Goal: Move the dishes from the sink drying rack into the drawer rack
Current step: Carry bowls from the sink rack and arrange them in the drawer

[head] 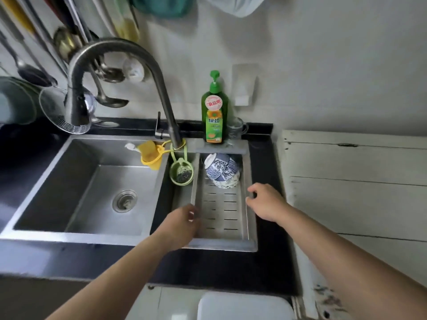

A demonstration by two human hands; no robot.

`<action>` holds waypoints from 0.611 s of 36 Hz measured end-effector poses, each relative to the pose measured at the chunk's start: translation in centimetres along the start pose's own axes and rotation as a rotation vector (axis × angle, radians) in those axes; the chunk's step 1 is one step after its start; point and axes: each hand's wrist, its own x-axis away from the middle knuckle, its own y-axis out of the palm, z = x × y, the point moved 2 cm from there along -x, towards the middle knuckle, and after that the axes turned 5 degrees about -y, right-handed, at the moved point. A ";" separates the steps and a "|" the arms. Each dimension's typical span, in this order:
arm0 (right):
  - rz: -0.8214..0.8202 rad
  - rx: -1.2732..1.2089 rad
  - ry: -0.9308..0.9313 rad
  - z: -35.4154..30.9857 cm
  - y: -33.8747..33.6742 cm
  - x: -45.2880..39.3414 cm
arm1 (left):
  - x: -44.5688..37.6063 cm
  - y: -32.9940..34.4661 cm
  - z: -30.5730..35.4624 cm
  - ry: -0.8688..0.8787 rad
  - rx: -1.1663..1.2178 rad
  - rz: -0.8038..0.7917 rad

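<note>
Only 绿劲 and 食品用 on green bottle [214, 116]

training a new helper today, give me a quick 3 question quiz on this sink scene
1. True or false: the drying rack holds nothing.
2. Which stands on the ledge behind the rack? A) green soap bottle B) kettle C) pan
3. Fill in: the left hand and right hand are at the rack's two long ____.

Key
1. False: blue-patterned bowls sit upside down at its far end.
2. A
3. sides (rims); neither hand holds a dish, and the bowls are beyond both.
</note>
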 end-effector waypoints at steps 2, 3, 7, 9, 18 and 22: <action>-0.007 -0.023 -0.009 0.5 -0.1 -1.6 | -3.3 0.2 1.9 0.010 0.003 0.012; -0.020 -0.034 -0.013 0.9 0.0 -2.3 | -5.1 0.1 3.1 0.015 0.016 0.026; -0.021 -0.067 -0.013 2.3 -0.2 -4.3 | -12.7 -1.0 7.1 0.010 0.108 0.153; -0.002 -0.067 -0.010 3.1 -0.3 -4.8 | -15.9 -0.9 8.3 -0.041 0.107 0.184; 0.022 -0.112 -0.002 6.3 0.0 -7.1 | -23.1 0.9 10.0 -0.086 -0.074 0.163; 0.010 -0.129 0.005 7.1 0.6 -7.0 | -23.2 1.9 10.0 -0.103 0.052 0.142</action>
